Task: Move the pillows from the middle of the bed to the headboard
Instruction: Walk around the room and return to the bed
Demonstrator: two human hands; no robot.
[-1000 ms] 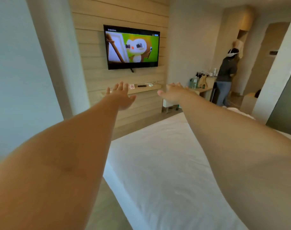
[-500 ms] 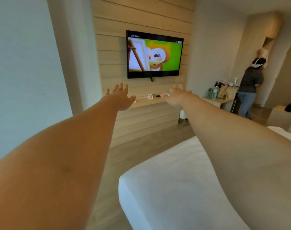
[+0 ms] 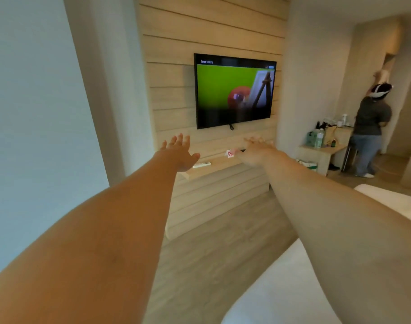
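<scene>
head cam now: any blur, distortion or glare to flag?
Head view: wide-angle bend bows the wall edges and stretches both forearms. The TV picture is smeared, dark along its lower band. Left hand and right hand have soft fingertips. Light is even, with no hard glare; the bed looks washed out.

Both arms stretch straight forward — left hand point(image 3: 180, 152) and right hand point(image 3: 256, 152) spread flat, empty.

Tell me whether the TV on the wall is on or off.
On. The TV shows a bright green picture with a logo at its top left corner.
</scene>
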